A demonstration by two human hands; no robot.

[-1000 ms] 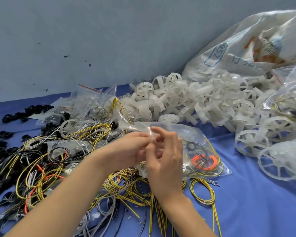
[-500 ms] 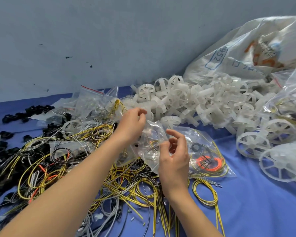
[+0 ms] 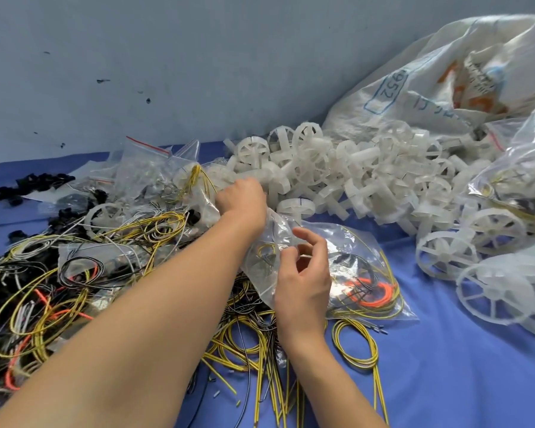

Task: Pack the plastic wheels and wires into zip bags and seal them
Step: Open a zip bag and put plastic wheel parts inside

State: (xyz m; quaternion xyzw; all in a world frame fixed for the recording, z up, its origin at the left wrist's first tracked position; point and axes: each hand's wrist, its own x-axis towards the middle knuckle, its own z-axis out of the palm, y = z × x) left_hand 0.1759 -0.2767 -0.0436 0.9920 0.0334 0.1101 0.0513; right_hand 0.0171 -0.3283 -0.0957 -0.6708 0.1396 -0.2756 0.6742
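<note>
A clear zip bag (image 3: 365, 257) lies on the blue table, holding yellow wire coils, an orange coil (image 3: 368, 288) and a black part. My right hand (image 3: 303, 273) pinches the bag's near edge between thumb and forefinger. My left hand (image 3: 243, 199) reaches forward to the edge of the pile of small white plastic wheels (image 3: 337, 168). Its fingers curl down out of sight, so what they touch is hidden. Loose yellow, black and orange wires (image 3: 74, 273) sprawl under my left forearm.
Larger white spoked wheels (image 3: 445, 254) lie at the right, next to a filled clear bag (image 3: 522, 180). A big white sack (image 3: 445, 72) leans on the grey wall. Empty zip bags (image 3: 149, 171) and black parts (image 3: 28, 183) sit at the back left.
My left hand left the bag's mouth and moved forward to the wheel pile. My right hand stayed pinching the bag, which now sags open.
</note>
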